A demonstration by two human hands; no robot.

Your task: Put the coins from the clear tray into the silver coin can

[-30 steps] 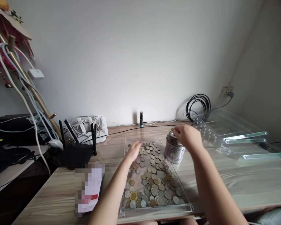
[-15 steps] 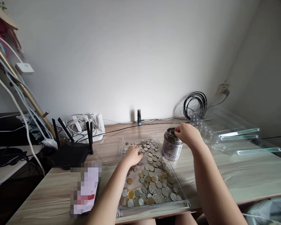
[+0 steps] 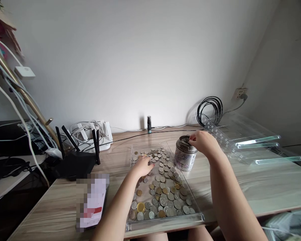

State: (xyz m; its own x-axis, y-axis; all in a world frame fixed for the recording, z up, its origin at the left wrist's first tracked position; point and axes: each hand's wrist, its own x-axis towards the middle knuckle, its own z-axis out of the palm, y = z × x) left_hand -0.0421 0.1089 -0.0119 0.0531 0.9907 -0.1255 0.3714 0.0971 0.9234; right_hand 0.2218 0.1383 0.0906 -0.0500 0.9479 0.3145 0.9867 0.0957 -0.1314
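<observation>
A clear plastic tray [image 3: 165,221] lies on the desk, with many silver and gold coins [image 3: 163,201] spread across it. My left hand [image 3: 142,166] rests over the coins in the tray's left part, fingers and thumb apart. Just right of the tray stands a round metal tin [image 3: 185,159] with a floral pattern and a dark, recessed top. Over that top, my right hand [image 3: 203,143] pinches what looks like a coin, held at the lid. The coin is mostly hidden by the fingers.
A phone [image 3: 94,202] with a blurred screen lies left of the tray, below a black router [image 3: 76,164]. White cabled devices [image 3: 94,134] and a small bottle [image 3: 149,124] stand near the wall. Clear stacked trays [image 3: 256,145] and coiled black cable [image 3: 210,110] are at right.
My right hand has lifted slightly and shifted a little right at the tin's top, uncovering more of the lid. The left hand stays in place over the coins.
</observation>
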